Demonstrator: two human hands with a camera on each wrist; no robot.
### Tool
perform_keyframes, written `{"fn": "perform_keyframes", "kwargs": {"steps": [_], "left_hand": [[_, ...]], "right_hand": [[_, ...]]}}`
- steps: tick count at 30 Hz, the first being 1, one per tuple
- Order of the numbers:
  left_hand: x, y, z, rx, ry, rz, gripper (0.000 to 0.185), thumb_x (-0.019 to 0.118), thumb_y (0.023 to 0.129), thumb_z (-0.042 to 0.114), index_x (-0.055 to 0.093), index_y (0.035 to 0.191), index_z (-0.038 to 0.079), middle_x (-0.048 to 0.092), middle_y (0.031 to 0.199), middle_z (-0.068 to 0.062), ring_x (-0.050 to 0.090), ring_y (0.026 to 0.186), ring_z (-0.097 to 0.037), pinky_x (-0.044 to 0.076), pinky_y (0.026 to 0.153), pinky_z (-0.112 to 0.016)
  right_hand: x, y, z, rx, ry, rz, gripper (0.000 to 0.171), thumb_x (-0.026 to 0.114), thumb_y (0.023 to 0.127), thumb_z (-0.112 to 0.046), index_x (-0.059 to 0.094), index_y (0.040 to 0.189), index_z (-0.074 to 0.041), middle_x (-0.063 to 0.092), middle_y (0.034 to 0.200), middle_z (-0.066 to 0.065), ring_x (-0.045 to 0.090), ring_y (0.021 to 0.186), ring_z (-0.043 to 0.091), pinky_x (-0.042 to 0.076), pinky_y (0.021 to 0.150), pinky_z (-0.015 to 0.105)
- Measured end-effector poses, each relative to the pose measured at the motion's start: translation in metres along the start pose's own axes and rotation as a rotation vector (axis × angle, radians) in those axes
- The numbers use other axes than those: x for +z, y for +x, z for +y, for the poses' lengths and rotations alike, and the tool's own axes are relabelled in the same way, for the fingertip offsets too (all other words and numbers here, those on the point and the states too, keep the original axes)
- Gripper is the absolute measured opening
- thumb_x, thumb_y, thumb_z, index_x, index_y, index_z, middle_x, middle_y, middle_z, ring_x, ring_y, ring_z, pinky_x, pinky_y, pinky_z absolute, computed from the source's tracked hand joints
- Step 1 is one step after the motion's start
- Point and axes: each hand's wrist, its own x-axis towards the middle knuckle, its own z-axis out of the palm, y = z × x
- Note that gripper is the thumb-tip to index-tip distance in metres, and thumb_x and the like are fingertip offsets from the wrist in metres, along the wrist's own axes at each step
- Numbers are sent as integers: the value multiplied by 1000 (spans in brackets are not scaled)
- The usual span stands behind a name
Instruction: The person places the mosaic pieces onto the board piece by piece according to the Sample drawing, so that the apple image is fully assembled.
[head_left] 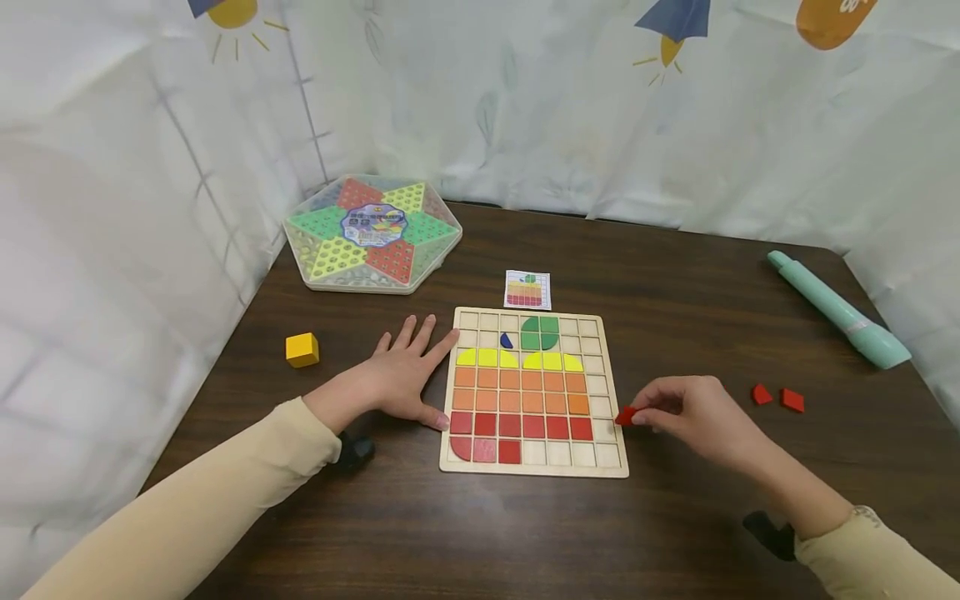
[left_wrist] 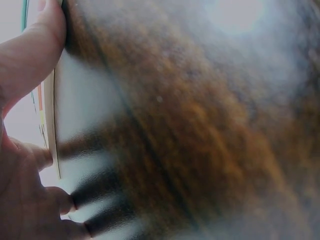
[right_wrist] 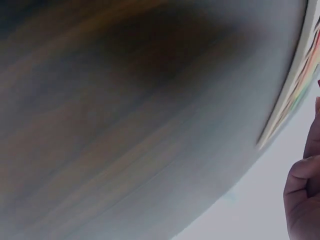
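A square wooden grid board (head_left: 534, 464) lies on the table, part filled with green, blue, yellow, orange and red pieces. My left hand (head_left: 401, 379) rests with spread fingers at the board's left edge; its thumb and a finger touch the rim, as the left wrist view also shows. At the board's right edge my right hand (head_left: 693, 417) pinches a red tile (head_left: 626, 415) between thumb and fingers. Its exact shape is partly hidden by the fingertips. In the bottom row, three red pieces fill the left cells and the cells to their right are bare wood.
Two loose red pieces, a rounded one (head_left: 761, 394) and a square one (head_left: 792, 400), lie at right. A small picture card (head_left: 527, 290) sits behind the board. Around are a yellow cube (head_left: 302, 350), a boxed star-shaped board game (head_left: 375, 233) and a teal stick-like object (head_left: 840, 310).
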Motion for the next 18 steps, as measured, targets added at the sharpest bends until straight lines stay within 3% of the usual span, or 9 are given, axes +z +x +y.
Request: {"fn": "perform_keyframes", "kwargs": {"steps": [9,18], "left_hand": [[2,-1,0,6,-5,4,123,79,80,62,7,166,13,-5,170,-26,-6,156,-52,10,119,-75],[1,-1,0,4,-7,4,122,79,80,62,7,166,14,-5,171,-26,-6,156,-52,10,119,-75]], "right_hand": [[38,24,-50,-183,47,-173,6,83,85,-15,80,89,-18,75,82,-14,57,70,-2,49,61,20],[57,34,-71,-252,34,-202,5,84,84,-14,81,86,-17,76,81,-13,60,72,-3,52,64,19]]}}
